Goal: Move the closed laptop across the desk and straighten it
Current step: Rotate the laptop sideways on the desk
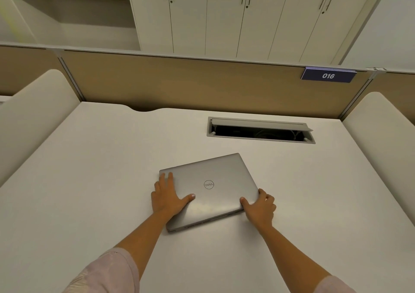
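Note:
A closed silver laptop [215, 180] with a round logo lies on the white desk [101, 169], near the middle and turned askew, its far right corner further back than its left. My left hand [167, 195] lies flat on the lid's left side, fingers spread toward the far left corner and thumb on the lid. My right hand [260, 205] grips the near right corner, thumb on top and fingers curled around the edge.
An open cable hatch [260, 131] is set into the desk behind the laptop to the right. A tan partition [190, 83] with a blue "016" sign [328, 76] closes the back. Cream dividers stand at the left [33, 113] and right [381, 131].

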Demonstrator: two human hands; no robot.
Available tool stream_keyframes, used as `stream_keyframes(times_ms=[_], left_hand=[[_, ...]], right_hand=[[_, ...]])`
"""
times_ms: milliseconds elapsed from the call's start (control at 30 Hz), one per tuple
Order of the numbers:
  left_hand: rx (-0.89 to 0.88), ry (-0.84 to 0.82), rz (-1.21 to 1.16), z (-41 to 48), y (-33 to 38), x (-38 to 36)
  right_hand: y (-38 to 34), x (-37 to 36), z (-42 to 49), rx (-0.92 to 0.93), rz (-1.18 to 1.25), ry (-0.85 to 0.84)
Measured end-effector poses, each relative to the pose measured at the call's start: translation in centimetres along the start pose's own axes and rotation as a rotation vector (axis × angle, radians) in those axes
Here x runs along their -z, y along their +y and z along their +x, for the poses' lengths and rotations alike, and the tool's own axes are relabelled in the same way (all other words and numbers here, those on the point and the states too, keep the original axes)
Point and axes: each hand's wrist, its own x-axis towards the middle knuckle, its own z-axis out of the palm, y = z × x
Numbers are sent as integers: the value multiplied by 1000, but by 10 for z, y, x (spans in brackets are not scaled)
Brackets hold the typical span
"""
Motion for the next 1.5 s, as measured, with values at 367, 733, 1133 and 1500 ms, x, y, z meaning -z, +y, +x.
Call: stream_keyframes(times_ms=[367, 733, 1133, 1500], left_hand=[[-77, -188, 40, 58, -14, 21], [-46, -139, -8, 43, -18, 27], [136, -231, -96, -29, -20, 11], [138, -777, 27, -68, -5, 12]], right_hand=[[39, -31, -39, 531, -321, -66], [25, -11, -4, 578, -583, -96], [31, 24, 43, 722, -700, -175], [38, 41, 41, 720, -665, -149]])
